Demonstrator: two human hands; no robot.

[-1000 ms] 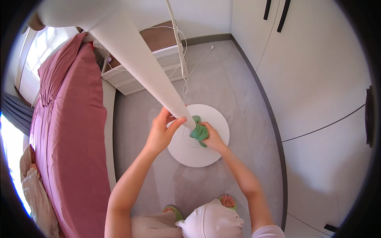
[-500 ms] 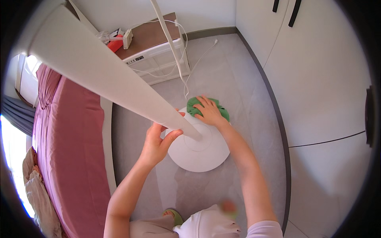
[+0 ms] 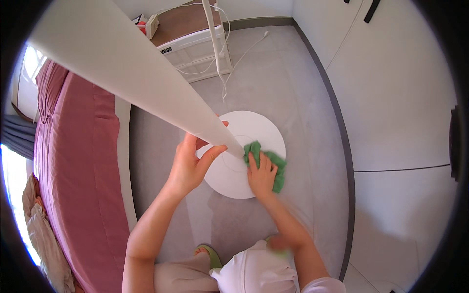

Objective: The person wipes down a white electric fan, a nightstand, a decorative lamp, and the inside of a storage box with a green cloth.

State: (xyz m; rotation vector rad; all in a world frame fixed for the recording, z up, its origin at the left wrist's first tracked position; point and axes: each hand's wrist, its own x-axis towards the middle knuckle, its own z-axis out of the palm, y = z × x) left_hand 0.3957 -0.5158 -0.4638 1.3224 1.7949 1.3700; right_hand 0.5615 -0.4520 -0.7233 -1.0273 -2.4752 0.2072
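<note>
A thick white pole rises at a slant toward the upper left from a round white base on the floor. My left hand is wrapped around the pole's lower part, thumb on the near side and fingertips showing beyond it. Under my right hand a green cloth is bunched, pressed against the right side of the base near the pole's foot. Part of the cloth hangs past the base's right edge.
A bed with a pink cover runs along the left. White cabinets with black handles line the right. At the back stands a low chest with a brown top. A white cable lies on the grey floor.
My right hand has drawn the green cloth from the base's far edge nearer to me, to the right of the pole's foot. My left hand keeps its hold. The view has shifted slightly.
</note>
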